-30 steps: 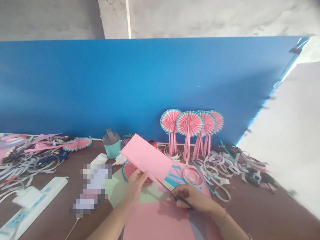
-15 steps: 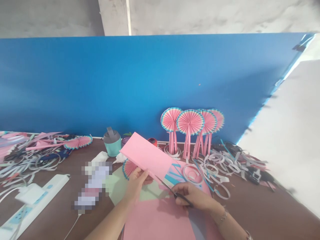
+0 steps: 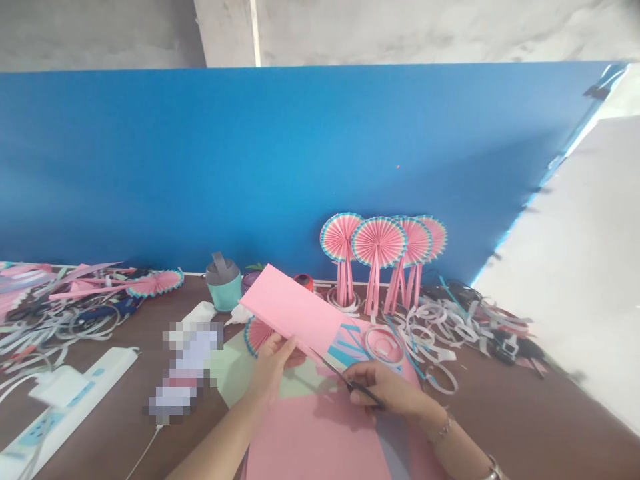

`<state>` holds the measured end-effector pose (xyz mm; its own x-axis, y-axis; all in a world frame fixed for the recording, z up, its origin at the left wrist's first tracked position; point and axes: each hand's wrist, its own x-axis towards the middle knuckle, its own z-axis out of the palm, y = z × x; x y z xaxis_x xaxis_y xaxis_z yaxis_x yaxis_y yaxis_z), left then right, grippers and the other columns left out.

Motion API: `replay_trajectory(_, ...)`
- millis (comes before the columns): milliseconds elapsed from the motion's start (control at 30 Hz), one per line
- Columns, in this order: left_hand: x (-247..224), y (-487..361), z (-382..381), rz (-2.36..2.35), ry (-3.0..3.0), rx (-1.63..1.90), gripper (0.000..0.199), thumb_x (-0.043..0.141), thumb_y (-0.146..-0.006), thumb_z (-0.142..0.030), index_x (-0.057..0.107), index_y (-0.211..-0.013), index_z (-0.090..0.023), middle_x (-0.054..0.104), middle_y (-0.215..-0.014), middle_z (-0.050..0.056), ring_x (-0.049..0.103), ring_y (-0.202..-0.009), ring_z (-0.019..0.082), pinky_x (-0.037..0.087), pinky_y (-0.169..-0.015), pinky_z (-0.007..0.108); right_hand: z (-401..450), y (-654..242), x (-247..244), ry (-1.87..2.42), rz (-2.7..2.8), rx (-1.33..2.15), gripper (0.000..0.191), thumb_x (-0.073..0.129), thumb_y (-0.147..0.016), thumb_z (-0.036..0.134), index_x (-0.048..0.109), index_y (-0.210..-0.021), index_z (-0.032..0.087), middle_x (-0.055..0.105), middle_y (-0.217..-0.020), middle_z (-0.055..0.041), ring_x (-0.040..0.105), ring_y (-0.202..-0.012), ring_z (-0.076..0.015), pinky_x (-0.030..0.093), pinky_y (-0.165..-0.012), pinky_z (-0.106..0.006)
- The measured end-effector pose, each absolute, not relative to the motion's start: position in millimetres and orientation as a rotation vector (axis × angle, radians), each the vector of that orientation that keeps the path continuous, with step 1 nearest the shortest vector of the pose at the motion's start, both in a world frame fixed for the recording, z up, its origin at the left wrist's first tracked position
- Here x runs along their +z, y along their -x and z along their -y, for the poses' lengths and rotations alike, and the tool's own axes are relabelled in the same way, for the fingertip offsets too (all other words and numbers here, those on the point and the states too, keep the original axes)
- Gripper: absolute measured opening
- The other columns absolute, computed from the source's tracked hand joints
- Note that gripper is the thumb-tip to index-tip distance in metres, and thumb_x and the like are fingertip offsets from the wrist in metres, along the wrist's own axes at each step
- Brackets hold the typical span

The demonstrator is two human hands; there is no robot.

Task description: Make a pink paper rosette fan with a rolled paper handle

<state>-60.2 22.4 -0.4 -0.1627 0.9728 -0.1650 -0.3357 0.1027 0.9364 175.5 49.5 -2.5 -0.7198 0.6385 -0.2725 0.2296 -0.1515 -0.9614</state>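
Between thumb and fingers my left hand (image 3: 277,357) pinches the lower edge of a pink sheet of paper (image 3: 295,300), held tilted above the table. My right hand (image 3: 377,387) is closed around the handles of dark scissors (image 3: 364,392). Their blades lie along the sheet's lower edge, close to my left fingers. Under my hands a larger pink sheet (image 3: 315,440) overlaps a pale green sheet (image 3: 233,370). Part of a pleated pink paper fan (image 3: 256,335) shows behind my left hand. Blue strips (image 3: 341,347) lie right of the held sheet.
Several finished pink fans (image 3: 380,243) lean against the blue partition (image 3: 250,167). Curled paper strips (image 3: 435,327) are heaped at right, with more scraps (image 3: 100,307) at left. A teal cup (image 3: 224,293), a white power strip (image 3: 70,407) and a blurred-out item (image 3: 185,373) stand or lie left.
Hands, sheet and scissors keep nearly the same position. The whole view has shifted very slightly.
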Motion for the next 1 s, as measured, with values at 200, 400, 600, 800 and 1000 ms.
replay_trajectory(200,-1.8,60.3,-23.0,-1.169,-0.773,1.389,0.041,0.076,-0.063,-0.049,0.067,-0.086,-0.015,0.072,-0.08,0.005,0.068,-0.072,0.018,0.055,-0.062,0.027,-48.4,-175.7,2.1,1.008,1.861,1.926,0.054,0.077,-0.061,0.059,0.065,-0.086,0.013,0.046,-0.055,0.0067,0.039,-0.042,-0.0036,0.025,-0.04,-0.018)
replay_trajectory(400,-1.8,61.0,-22.7,-1.159,-0.766,1.392,0.041,0.077,-0.063,-0.048,0.067,-0.085,-0.015,0.069,-0.077,0.004,0.066,-0.07,0.016,0.055,-0.061,0.026,-50.3,-175.4,-0.1,0.973,1.869,1.913,0.055,0.077,-0.061,0.061,0.066,-0.086,0.013,0.042,-0.055,0.0074,0.036,-0.044,-0.0041,0.026,-0.042,-0.019)
replay_trajectory(600,-2.4,61.3,-23.3,-1.155,-0.761,1.397,0.043,0.078,-0.061,-0.05,0.067,-0.083,-0.014,0.068,-0.076,0.004,0.065,-0.07,0.016,0.055,-0.062,0.026,-51.9,-176.5,-5.1,0.978,1.872,1.895,0.049,0.078,-0.063,0.055,0.067,-0.087,0.013,0.044,-0.055,0.0072,0.033,-0.044,-0.0034,0.027,-0.042,-0.018)
replay_trajectory(800,-4.4,61.7,-24.7,-1.146,-0.764,1.4,0.042,0.079,-0.06,-0.049,0.068,-0.08,-0.014,0.068,-0.074,0.004,0.063,-0.067,0.015,0.054,-0.06,0.025,-52.7,-177.9,-8.8,1.024,1.859,1.873,0.049,0.079,-0.062,0.052,0.068,-0.09,0.013,0.045,-0.054,0.0069,0.034,-0.043,-0.0041,0.028,-0.041,-0.019)
replay_trajectory(1000,-5.2,61.9,-24.1,-1.155,-0.758,1.408,0.043,0.08,-0.06,-0.05,0.069,-0.079,-0.014,0.068,-0.074,0.004,0.062,-0.065,0.013,0.053,-0.06,0.024,-54.6,-177.4,-15.4,0.99,1.875,1.856,0.047,0.08,-0.061,0.05,0.069,-0.088,0.014,0.042,-0.054,0.0076,0.03,-0.046,-0.0036,0.023,-0.042,-0.019)
